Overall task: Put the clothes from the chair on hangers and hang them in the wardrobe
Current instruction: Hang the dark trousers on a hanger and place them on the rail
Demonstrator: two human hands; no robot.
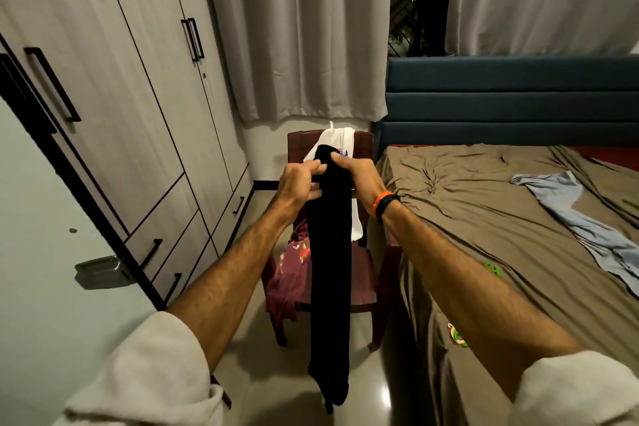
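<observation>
A single wide-angle camera, worn on the person's head, is looking forward and down along both outstretched forearms, which are entering from the lower left and lower right corners and meeting near the middle of the frame. The chair (359, 290) is sitting at the centre, close ahead and seen from above, with the floor showing beneath it. The wardrobe (114, 86) is filling the left side and is leaning inward from the lens curve. The curtains (297, 28) are spanning the top, and the bed (501, 211) is filling the right half. No second view is sharing the scene.
</observation>
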